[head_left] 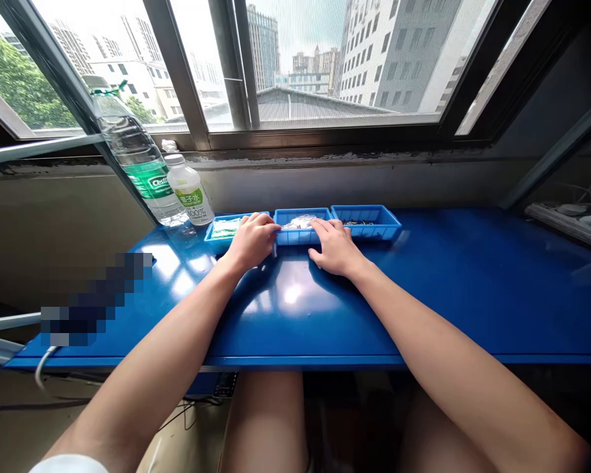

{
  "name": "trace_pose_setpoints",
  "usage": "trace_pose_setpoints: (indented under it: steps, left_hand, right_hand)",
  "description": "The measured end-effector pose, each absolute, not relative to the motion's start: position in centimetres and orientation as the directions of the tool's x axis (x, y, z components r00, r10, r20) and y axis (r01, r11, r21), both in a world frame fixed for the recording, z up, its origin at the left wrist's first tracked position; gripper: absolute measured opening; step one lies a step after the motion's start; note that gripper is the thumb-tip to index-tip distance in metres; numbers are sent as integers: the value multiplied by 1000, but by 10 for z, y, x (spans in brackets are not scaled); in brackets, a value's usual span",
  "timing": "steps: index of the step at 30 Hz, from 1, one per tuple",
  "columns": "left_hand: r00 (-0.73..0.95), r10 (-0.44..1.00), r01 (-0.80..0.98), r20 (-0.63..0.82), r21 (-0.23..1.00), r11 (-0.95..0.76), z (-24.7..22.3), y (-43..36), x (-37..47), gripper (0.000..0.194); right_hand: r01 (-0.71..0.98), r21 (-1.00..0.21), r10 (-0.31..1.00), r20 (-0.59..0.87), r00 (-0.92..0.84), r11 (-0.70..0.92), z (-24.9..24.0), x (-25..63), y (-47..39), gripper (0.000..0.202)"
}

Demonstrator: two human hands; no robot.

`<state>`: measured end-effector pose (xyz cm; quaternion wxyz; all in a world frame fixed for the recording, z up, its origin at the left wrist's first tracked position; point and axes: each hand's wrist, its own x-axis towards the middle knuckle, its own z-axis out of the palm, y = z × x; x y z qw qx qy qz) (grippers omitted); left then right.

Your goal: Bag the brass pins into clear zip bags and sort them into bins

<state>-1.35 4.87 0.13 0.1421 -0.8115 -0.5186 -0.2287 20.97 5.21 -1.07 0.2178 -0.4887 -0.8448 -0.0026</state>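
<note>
Three blue baskets stand side by side at the back of the blue table. The left basket (218, 246) holds green-and-white packets (225, 228). White small pieces (299, 223) lie in the middle basket (298, 237), and dark small pieces (362, 223) in the right basket (381, 229). My left hand (254, 241) rests at the join of the left and middle baskets, its fingers curled over the rims; whether they hold anything is hidden. My right hand (333, 246) lies over the front right of the middle basket, fingers spread and thumb apart, with nothing seen in it.
A large water bottle (145, 174) and a smaller white bottle (190, 190) stand behind the left basket. A blurred dark object (98, 299) with a cable lies on the left of the table (295, 322). A window is behind.
</note>
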Motion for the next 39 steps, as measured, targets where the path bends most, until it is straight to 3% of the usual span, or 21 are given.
trace_pose_setpoints:
  steps: [7,12,29,34,39]
  left_hand:
    - [322,786,930,529,-19,-368,7,45,-20,25]
    - [265,809,951,524,-6,-308,7,46,-22,17]
    - [238,850,961,469,13,-277,7,47,-21,23]
    - [253,863,960,437,-1,-281,8,47,-25,33]
    - [255,880,961,401,-3,-277,7,48,-25,40]
  right_hand:
    - [793,-266,730,615,-298,548,-1,212,50,39]
    - [784,-344,771,586,-249,516,4,215,49,21]
    - [774,-470,864,466,-190,423,0,218,56,30]
    - [766,-518,881,455,-130,381,2,219,56,13]
    - [803,-527,911,411,-45,278,2,219,56,43]
